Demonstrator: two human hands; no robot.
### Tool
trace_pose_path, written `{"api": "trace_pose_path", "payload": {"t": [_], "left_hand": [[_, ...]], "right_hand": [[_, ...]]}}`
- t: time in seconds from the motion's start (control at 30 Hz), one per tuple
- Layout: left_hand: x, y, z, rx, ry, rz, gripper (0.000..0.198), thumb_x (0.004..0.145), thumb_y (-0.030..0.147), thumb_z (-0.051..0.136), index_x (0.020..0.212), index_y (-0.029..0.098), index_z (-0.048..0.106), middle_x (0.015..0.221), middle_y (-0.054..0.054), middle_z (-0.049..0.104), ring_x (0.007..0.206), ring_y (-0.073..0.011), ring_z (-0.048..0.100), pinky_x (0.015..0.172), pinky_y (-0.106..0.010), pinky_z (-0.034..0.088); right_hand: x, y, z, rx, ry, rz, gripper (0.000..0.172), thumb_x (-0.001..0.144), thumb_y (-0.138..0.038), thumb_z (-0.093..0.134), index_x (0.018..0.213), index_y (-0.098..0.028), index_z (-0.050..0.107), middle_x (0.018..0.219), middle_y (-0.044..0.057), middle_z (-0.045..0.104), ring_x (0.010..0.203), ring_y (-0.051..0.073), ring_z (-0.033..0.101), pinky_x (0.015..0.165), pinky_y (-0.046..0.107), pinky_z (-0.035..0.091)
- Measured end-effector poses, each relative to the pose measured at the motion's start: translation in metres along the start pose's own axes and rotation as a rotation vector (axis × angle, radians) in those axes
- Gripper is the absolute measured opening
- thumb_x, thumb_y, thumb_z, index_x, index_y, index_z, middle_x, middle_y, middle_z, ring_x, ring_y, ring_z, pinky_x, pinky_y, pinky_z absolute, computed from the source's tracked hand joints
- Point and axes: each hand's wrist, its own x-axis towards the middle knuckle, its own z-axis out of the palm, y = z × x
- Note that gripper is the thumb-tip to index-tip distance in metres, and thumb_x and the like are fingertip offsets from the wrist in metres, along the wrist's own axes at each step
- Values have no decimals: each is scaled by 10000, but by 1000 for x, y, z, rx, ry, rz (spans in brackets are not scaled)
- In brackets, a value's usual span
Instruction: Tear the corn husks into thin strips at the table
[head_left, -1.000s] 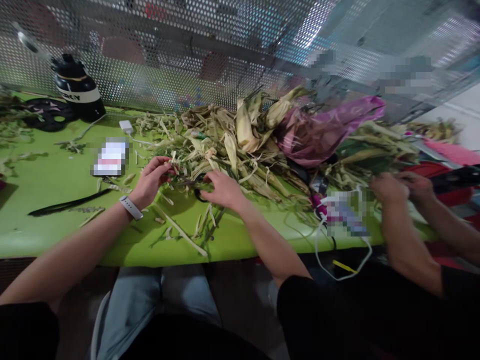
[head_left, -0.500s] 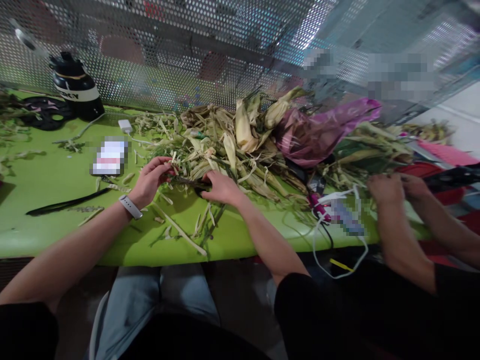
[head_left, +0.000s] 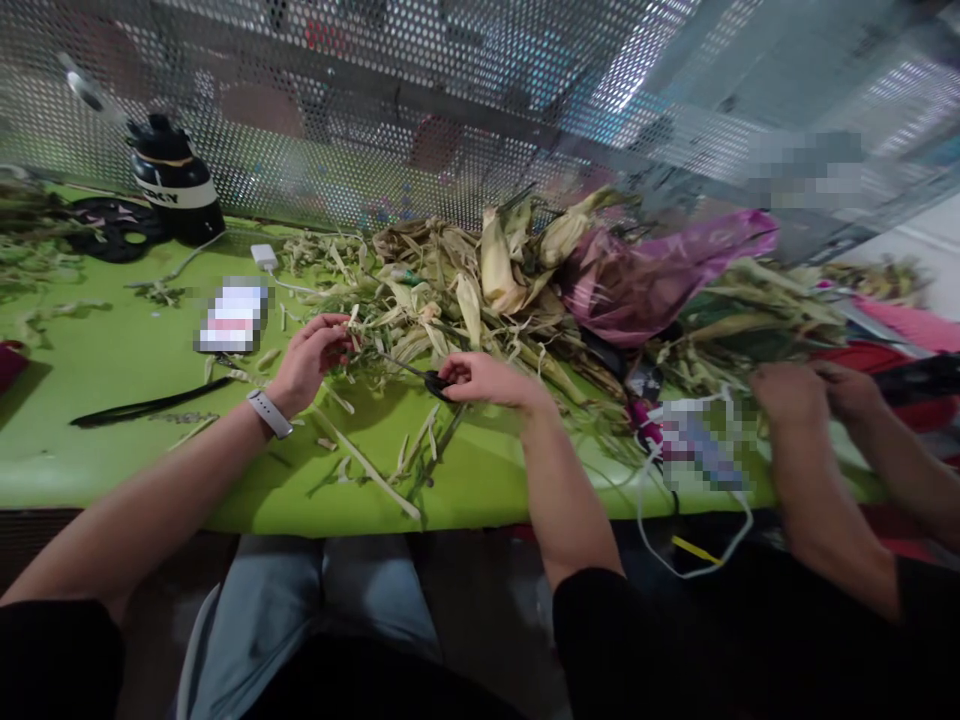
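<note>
My right hand is closed around the black handles of a pair of scissors. Their thin blades point left, towards my other hand. My left hand, with a pale watch on its wrist, has its fingers curled together around a pale green plant strip; the fingers partly hide it. Just beyond both hands lies a heap of dry corn husks. Cut stalk pieces are scattered on the green table cover in front of me.
A phone, a white charger, a black strap and a black bottle lie or stand on the left. Right of the husks sits a purple plastic bag. At far right are another person's hands and a looped white cable.
My right hand has drawn back to the right with the scissors, so their blades now show. My left hand stays nearly in place. The whole view has shifted slightly.
</note>
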Motion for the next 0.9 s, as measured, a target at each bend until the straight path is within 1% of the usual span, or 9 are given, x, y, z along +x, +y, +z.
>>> {"api": "trace_pose_path", "payload": {"t": [0.1,0.2,0.3,0.4,0.5,0.6,0.67,0.8,0.9], "left_hand": [[3,0,-2,-46,-2,7,185,734,220,642,909,162,635,758,-6,647,669,-116,603,572,-218,454],[4,0,-4,-70,8,20,182,747,230,634,917,167,626,770,-5,640,679,-117,606,577,-218,456],[4,0,-4,-74,18,26,184,748,240,641,918,172,617,779,-4,636,688,-117,613,584,-216,460],[1,2,-2,-83,-4,23,189,745,244,648,915,172,611,779,-5,636,689,-117,617,583,-213,466],[-2,4,1,-99,-22,-2,185,736,229,649,907,174,604,780,-5,639,701,-121,628,592,-215,480],[-5,4,3,-119,-43,-29,176,734,222,643,899,177,603,777,-1,634,713,-122,638,596,-214,485],[-5,4,4,-117,-69,-41,173,741,232,638,901,177,606,784,-3,635,713,-121,637,595,-214,482],[-6,1,4,-104,-122,-60,172,740,236,635,897,172,611,786,-9,641,689,-118,624,592,-215,473],[-7,-2,3,-111,-139,-75,176,743,242,646,902,168,623,786,-9,647,678,-116,620,597,-217,475]], "right_hand": [[-2,4,-7,316,-50,-62,364,653,-322,768,926,-146,606,806,-1,632,708,112,577,666,241,454],[-2,5,-7,435,-123,-90,406,618,-340,829,887,-156,587,800,-5,642,707,107,587,669,232,455],[-2,1,-3,420,-242,-126,425,584,-352,848,854,-155,585,755,-15,635,679,108,584,636,227,441],[-1,-6,4,409,-302,-160,406,604,-365,824,866,-150,599,776,-4,651,695,115,602,643,235,451],[1,-10,10,402,-323,-155,390,637,-390,800,861,-144,597,770,3,649,667,107,601,604,226,443],[2,-11,13,407,-306,-160,398,677,-449,769,847,-140,585,744,1,629,627,95,583,532,204,398],[2,-11,14,405,-311,-172,413,687,-480,757,844,-137,588,737,2,623,617,93,577,515,200,384],[3,-11,16,439,-332,-185,481,652,-530,772,851,-130,595,768,12,626,627,101,592,518,208,393],[5,-10,19,469,-339,-205,527,635,-574,778,853,-130,593,774,18,629,641,108,598,522,211,399]]}}
